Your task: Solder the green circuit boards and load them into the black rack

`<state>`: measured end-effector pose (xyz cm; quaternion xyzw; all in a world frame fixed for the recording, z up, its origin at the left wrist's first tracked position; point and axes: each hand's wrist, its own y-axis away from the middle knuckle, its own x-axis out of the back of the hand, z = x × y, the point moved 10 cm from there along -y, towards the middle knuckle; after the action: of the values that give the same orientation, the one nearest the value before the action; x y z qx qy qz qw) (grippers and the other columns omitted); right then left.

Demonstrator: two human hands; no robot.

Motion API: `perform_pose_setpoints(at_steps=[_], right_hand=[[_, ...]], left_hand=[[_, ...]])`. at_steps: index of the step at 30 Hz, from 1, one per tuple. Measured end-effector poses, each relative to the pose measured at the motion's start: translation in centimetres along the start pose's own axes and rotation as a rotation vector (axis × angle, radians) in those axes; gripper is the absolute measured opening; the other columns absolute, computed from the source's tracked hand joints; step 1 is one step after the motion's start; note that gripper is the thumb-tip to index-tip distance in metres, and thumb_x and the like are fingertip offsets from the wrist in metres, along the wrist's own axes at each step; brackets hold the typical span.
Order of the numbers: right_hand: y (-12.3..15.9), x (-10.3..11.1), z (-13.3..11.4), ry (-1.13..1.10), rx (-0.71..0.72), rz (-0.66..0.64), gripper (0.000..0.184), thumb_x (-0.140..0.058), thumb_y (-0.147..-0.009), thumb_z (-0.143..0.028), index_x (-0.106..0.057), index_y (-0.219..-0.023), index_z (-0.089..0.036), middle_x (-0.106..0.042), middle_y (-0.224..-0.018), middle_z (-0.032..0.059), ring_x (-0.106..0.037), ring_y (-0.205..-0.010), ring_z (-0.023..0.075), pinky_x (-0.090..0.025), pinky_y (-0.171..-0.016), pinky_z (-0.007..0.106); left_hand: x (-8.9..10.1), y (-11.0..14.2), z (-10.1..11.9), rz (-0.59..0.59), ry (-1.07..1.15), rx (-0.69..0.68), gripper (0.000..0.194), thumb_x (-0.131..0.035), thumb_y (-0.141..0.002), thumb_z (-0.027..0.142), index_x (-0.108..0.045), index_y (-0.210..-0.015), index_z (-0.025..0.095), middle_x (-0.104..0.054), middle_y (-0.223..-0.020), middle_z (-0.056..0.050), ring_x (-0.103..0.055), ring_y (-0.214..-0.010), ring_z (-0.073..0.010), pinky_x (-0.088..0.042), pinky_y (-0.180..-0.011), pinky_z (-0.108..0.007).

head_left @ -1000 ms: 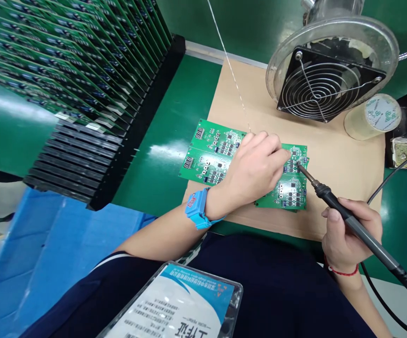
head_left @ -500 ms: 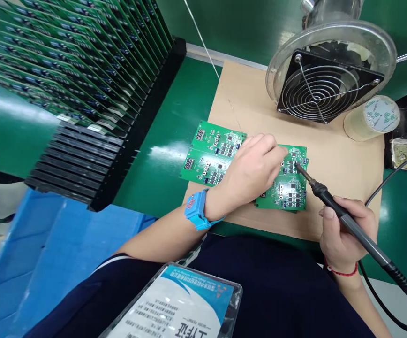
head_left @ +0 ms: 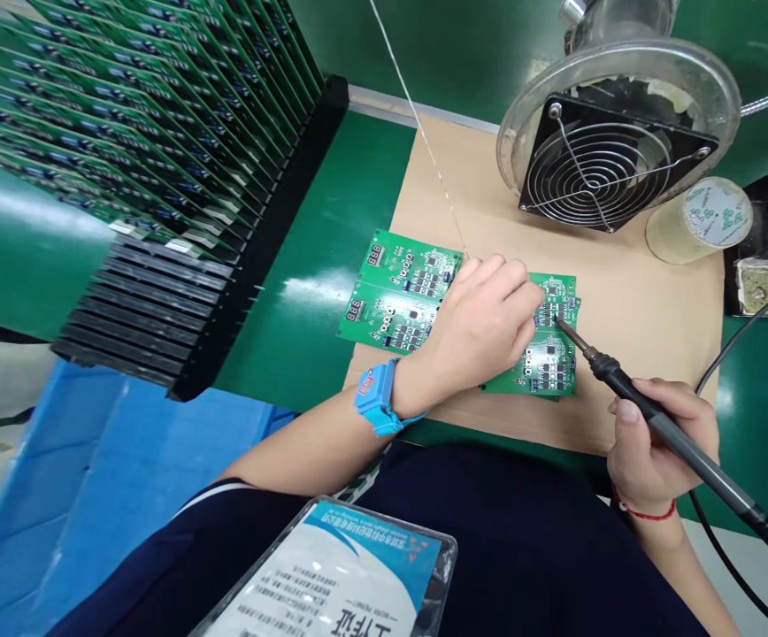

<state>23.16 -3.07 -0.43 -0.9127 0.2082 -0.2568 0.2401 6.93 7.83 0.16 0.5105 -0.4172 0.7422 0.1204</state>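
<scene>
Shifting slightly toward the wearer, the tip of the soldering iron (head_left: 695,454) now sits lower on the upper half of the right-side circuit board (head_left: 549,354) than it did half a second ago. Whether it presses on a component or hangs just above one is too small to tell. The right hand (head_left: 656,460) has its fingers clamped on the grip, so the work seems to have moved to a neighbouring spot on the same board. The thin wire (head_left: 417,115) has changed too: bowed away leftward a moment earlier, it now drops in a clear slant to the left hand (head_left: 483,323), which probably guides it. That hand's fingers are curled close together between the left-side circuit board (head_left: 394,292) and the right one, but their tips are hidden, so what they pinch cannot be told. Both boards lie flat, the right one on the brown sheet (head_left: 649,310), the left one reaching past its edge over the green surface (head_left: 291,239). Neither board has visibly shifted, which suggests a steady workpiece.
</scene>
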Motion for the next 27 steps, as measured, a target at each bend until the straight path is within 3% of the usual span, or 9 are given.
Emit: perform_pose_setpoints(at_steps=[9, 15, 22, 27], right_hand=[[-0.1, -0.1, 0.0, 0.031, -0.005, -0.031, 0.027, -0.073, -0.085, -0.014, -0.07, -0.111, -0.019, -0.07, -0.085, 0.0007, -0.065, -0.067, 0.014, -0.054, -0.061, 0.031], [0.0, -0.2, 0.2, 0.039, -0.01, -0.044, 0.028, -0.073, -0.086, -0.014, -0.069, -0.113, -0.02, -0.07, -0.086, 0.0008, -0.066, -0.068, 0.0147, -0.055, -0.062, 0.031], [-0.2, 0.1, -0.3, 0.026, 0.001, 0.004, 0.026, -0.071, -0.087, -0.016, -0.068, -0.113, -0.02, -0.064, -0.074, -0.0025, -0.062, -0.062, 0.0149, -0.051, -0.058, 0.031], [-0.2, 0.2, -0.4, 0.021, 0.013, -0.011, 0.022, -0.071, -0.087, -0.018, -0.068, -0.108, -0.02, -0.065, -0.075, -0.0011, -0.061, -0.062, 0.0154, -0.05, -0.057, 0.032]], left_hand=[[-0.1, -0.2, 1.4, 0.024, -0.037, -0.084, 0.027, -0.045, -0.102, 0.011, -0.066, -0.086, 0.017, -0.06, -0.079, -0.004, -0.045, -0.077, -0.0204, -0.033, -0.07, -0.035], [0.0, 0.0, 1.0, 0.034, -0.039, -0.065, 0.026, -0.045, -0.103, 0.013, -0.066, -0.087, 0.017, -0.06, -0.081, -0.004, -0.047, -0.078, -0.02, -0.034, -0.07, -0.035], [-0.7, 0.3, 0.5, -0.066, 0.18, 0.016, 0.024, -0.045, -0.101, 0.011, -0.067, -0.094, 0.014, -0.063, -0.088, -0.006, -0.059, -0.082, -0.0178, -0.049, -0.074, -0.029], [-1.5, 0.5, 0.9, -0.15, 0.171, 0.009, 0.024, -0.045, -0.1, 0.011, -0.068, -0.094, 0.014, -0.064, -0.089, -0.007, -0.06, -0.084, -0.0197, -0.051, -0.075, -0.031]])
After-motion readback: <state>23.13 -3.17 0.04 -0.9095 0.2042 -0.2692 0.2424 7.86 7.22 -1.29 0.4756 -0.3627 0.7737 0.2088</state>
